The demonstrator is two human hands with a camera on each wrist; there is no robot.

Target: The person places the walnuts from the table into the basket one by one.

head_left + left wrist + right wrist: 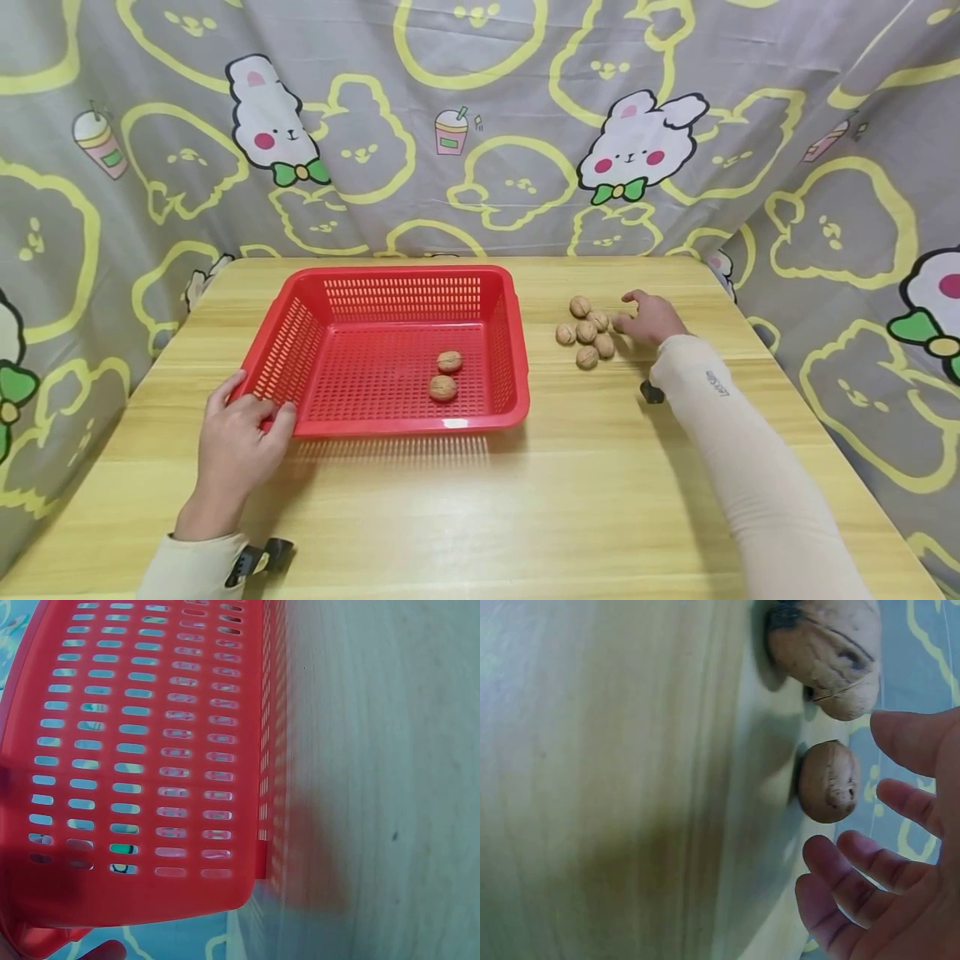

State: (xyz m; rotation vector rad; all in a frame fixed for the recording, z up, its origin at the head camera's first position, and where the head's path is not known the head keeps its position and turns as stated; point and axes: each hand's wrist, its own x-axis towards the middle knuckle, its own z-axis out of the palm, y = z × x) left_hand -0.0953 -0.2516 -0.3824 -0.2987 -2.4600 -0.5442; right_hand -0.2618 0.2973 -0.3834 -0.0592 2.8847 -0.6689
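Note:
A red plastic basket (pixel 360 428) with slotted walls stands on the table, and two walnuts (pixel 443 388) lie inside toward its right. At its front left corner, my left hand (pixel 238 442) holds the rim. The left wrist view is mostly filled by the basket's wall (pixel 150 892); only a fingertip (pixel 105 951) of that hand shows low down. Right of the basket, several walnuts (pixel 586 332) sit in a loose cluster. My right hand (pixel 652 321) is at the cluster's right side, fingers spread and holding nothing. In the right wrist view, one walnut (pixel 830 782) lies near the thumb and fingers.
The light wooden table (pixel 465 517) extends in front of the basket. Around its back and sides hangs a grey curtain (pixel 517 117) with cartoon prints. Both forearms wear light sleeves (pixel 757 475), with a dark strap (pixel 255 562) at the left wrist.

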